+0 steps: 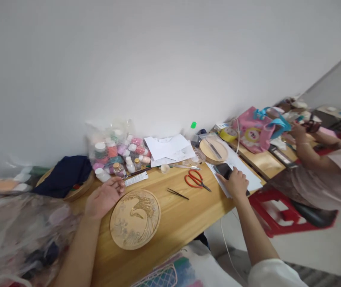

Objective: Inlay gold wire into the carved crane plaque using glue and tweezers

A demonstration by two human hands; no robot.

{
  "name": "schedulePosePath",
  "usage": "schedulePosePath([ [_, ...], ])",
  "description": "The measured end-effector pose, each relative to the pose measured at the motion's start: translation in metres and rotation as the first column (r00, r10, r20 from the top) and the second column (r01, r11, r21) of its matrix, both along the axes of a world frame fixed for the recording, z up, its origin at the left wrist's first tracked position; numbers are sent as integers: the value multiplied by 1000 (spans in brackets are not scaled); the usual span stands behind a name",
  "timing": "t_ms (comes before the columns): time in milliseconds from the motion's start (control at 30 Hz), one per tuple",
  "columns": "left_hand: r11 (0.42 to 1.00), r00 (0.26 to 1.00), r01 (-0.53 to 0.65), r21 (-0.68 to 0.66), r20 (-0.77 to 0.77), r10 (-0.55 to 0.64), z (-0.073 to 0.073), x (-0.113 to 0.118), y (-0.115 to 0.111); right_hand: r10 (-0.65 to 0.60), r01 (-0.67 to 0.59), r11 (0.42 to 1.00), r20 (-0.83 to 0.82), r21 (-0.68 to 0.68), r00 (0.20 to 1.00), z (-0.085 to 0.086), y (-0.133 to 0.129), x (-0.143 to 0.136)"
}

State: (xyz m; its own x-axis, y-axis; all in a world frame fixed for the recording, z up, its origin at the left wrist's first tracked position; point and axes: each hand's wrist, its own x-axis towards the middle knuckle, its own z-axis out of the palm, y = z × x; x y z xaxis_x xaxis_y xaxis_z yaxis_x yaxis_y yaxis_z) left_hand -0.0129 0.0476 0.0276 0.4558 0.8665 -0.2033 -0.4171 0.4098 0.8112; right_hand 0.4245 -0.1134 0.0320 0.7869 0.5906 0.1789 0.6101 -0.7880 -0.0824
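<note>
My left hand [104, 198] rests palm up at the edge of a round wooden disc [135, 220] with a crane design in raised lines. Its fingers are loosely curled and apart, with nothing seen in them. A thin dark brush [137, 172] lies just beyond its fingertips, beside a white label strip [136, 179]. To the right, my right hand [236, 182] grips a dark phone [224, 170] over white paper [249, 175]. Between the hands lie black tweezers [178, 194] and red-handled scissors [197, 180].
Small jars [119, 169] and a bag of coloured bottles [112, 149] stand by the wall. White sheets [170, 149] and a wooden hoop [213, 150] lie at the back. A pink bag [254, 129] and another person's hand [298, 133] are at right. Clear plastic [23, 231] covers the left.
</note>
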Motion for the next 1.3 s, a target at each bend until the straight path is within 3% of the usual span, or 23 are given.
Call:
schedulePosePath([
  [233, 998, 1000, 28, -50, 0, -28, -6, -1, -1, -69, 59, 990, 75, 127, 995, 2, -16, -18],
  [400, 999, 999, 42, -24, -21, -42, -6, 0, 0, -147, 123, 960, 78, 253, 986, -6, -29, -30],
  [533, 998, 998, 55, 13, -35, -54, -6, 0, 0, 32, -33, 955, 8, 295, 999, -14, -25, -32],
  [633, 997, 997, 61, 52, -44, -58, -7, -1, 0, 246, -219, 907, -30, 359, 969, -14, -23, -29],
  [700, 994, 996, 70, 81, -55, -65, -9, -2, 1, 316, -278, 869, -26, 410, 948, -11, -27, -26],
  [900, 975, 990, 122, 184, -96, -105, -17, -4, 6, 276, -251, 815, 32, 522, 961, -11, -67, -15],
  [1033, 963, 986, 137, 232, -125, -111, -21, -5, 9, 264, -240, 818, 29, 522, 964, -20, -91, -14],
  [1300, 937, 978, 170, 304, -171, -122, -24, -7, 9, 304, -250, 838, -35, 485, 952, -29, -97, -14],
])
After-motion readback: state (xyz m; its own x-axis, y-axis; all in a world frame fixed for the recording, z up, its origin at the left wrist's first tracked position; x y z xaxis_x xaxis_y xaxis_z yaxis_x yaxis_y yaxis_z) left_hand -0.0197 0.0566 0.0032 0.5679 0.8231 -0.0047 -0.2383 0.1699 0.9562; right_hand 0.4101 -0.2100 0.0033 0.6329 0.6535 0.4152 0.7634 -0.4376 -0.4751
